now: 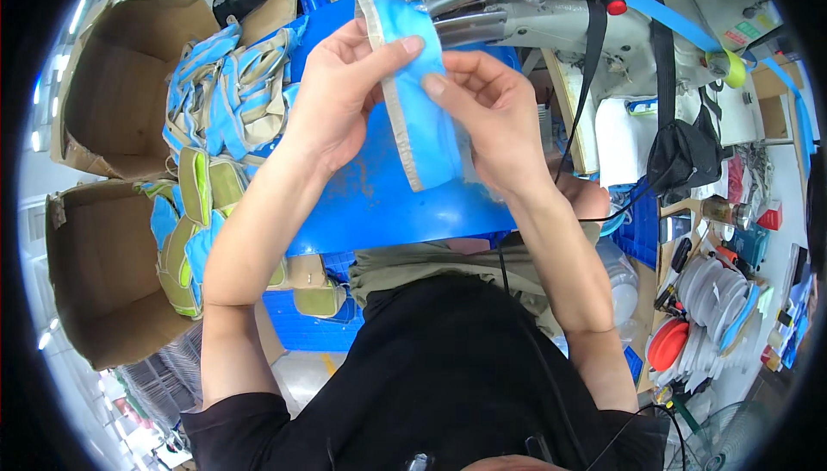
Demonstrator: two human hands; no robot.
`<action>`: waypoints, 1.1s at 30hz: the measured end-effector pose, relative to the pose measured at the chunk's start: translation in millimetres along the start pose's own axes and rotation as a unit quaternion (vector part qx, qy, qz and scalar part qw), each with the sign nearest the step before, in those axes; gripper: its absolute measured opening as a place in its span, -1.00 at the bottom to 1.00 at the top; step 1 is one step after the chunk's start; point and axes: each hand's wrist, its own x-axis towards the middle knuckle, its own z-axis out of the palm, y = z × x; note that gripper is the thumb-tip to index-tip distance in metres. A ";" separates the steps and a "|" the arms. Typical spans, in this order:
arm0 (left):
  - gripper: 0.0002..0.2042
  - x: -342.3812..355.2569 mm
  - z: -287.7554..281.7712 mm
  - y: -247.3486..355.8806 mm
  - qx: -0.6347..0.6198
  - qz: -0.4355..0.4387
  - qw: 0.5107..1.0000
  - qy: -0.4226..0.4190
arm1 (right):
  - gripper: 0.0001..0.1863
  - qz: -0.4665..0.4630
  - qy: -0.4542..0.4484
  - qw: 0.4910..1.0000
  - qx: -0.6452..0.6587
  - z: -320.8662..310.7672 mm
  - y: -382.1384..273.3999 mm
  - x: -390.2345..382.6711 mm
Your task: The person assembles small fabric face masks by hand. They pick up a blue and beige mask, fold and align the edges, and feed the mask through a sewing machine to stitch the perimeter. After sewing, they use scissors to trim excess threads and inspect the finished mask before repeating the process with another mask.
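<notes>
A light-blue fabric piece [424, 139] with a beige edging strip hangs between my hands above the blue work surface [345, 204]. My left hand [338, 83] is closed on its upper left side, thumb lying across the front. At its right edge my right hand [495, 113] pinches the fabric between thumb and bent fingers. The upper end of the piece reaches close to the metal arm of a sewing machine [508, 23]. What lies behind the fabric is hidden.
On the left, blue and beige fabric pieces [233, 96] lie heaped beside an open cardboard box [129, 74]. Green and blue pieces [194, 238] spill near a second box [103, 273]. Black straps and a black pouch [685, 152] hang at right, above stacked white rolls [715, 294].
</notes>
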 end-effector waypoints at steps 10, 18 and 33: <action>-0.68 -1.4 7.4 12.2 0.005 -0.031 0.999 0.017 | -0.73 0.032 -0.005 0.990 0.134 5.0 1.4 4.2; -0.69 -1.4 19.8 5.2 0.045 0.023 0.998 0.042 | -0.68 0.001 -0.016 0.998 0.061 0.8 -6.1 8.9; -0.77 -7.7 19.4 -9.9 -0.004 -0.015 0.999 0.028 | -0.80 -0.198 0.163 0.967 -0.010 -50.2 -61.6 15.9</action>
